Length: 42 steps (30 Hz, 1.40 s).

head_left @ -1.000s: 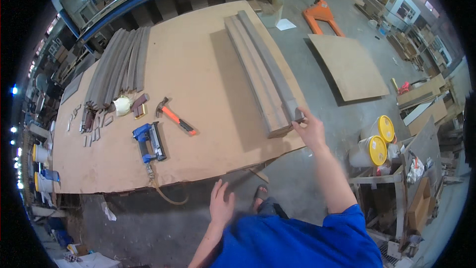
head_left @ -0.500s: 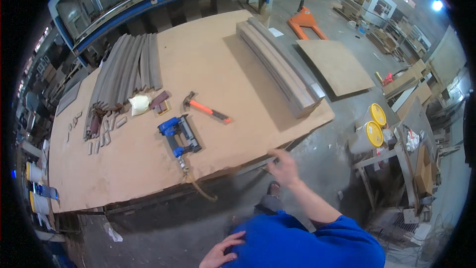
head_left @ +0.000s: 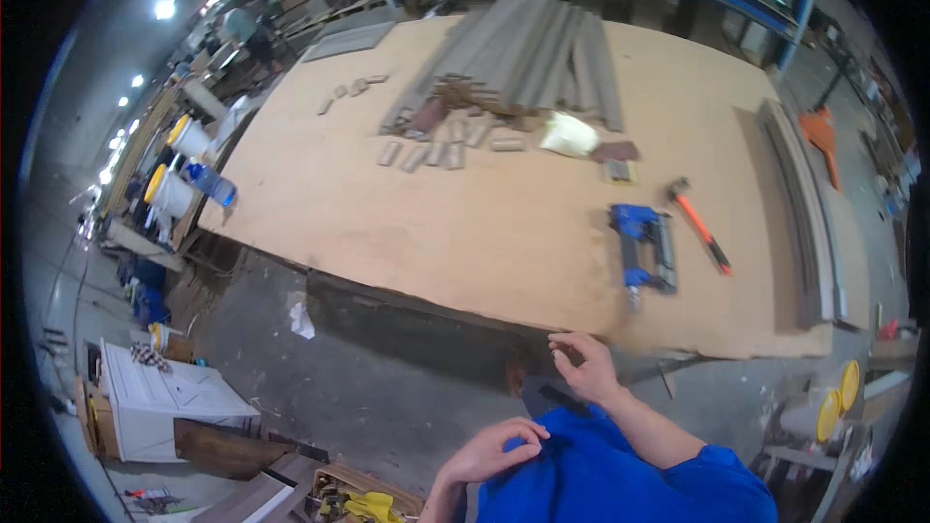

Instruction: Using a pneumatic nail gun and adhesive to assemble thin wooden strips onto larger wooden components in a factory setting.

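My right hand (head_left: pixel 586 368) is raised just off the near edge of the wooden table (head_left: pixel 465 242), fingers loosely curled and thumb apart, with nothing seen in it. Close to my blue shirt, my left hand (head_left: pixel 499 450) hovers with its fingers bent and apart, also bare. On the tabletop beyond the right hand lies a blue nail gun (head_left: pixel 641 247), its hose end blurred. An orange-handled hammer (head_left: pixel 702 232) rests to its right. Farther back are a white pouch (head_left: pixel 570 136), a maroon piece (head_left: pixel 616 151) and several short grey wooden blocks (head_left: pixel 436 155).
A heap of long grey strips (head_left: pixel 528 53) covers the table's far middle. More long pieces are stacked (head_left: pixel 799 223) at its right end. Yellow-lidded buckets (head_left: pixel 172 192) and a blue bottle (head_left: pixel 213 184) stand off the left side. A white cabinet-like box (head_left: pixel 165 392) sits lower left.
My view has swung left, so the table and its tools appear farther right. My right hand has drawn in nearer my body, and my left hand has come up off the shirt front.
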Each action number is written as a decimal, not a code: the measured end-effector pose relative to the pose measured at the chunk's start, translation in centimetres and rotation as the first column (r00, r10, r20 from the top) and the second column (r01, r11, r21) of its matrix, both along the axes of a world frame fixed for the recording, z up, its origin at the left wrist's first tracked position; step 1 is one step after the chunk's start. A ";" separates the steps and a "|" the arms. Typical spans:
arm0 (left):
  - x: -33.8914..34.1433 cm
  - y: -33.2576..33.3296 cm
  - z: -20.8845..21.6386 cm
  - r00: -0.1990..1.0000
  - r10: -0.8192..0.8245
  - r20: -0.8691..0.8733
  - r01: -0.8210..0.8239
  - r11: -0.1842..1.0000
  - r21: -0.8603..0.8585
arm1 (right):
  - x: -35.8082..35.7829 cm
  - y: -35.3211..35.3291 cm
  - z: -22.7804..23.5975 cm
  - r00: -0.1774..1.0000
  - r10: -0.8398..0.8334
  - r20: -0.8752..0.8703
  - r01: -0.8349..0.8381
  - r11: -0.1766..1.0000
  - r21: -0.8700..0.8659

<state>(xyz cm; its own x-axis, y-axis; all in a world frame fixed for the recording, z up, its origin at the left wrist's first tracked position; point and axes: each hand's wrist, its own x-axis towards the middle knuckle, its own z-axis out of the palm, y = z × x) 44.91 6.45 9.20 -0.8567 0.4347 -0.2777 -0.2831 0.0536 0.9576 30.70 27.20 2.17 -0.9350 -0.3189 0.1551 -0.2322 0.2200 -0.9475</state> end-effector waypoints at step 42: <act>-44.4 -32.1 -7.7 0.972 -0.218 0.085 0.226 0.967 -0.113 | -45.3 -25.9 2.5 0.780 -0.598 -0.182 0.515 0.450 0.730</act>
<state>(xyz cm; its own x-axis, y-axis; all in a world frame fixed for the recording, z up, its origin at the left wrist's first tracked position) 0.54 -25.61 1.53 -0.7186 0.5713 -0.3966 -0.3182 0.2369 0.9179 -14.56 1.26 4.65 -0.9489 0.3131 0.0394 0.2683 0.8662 -0.4217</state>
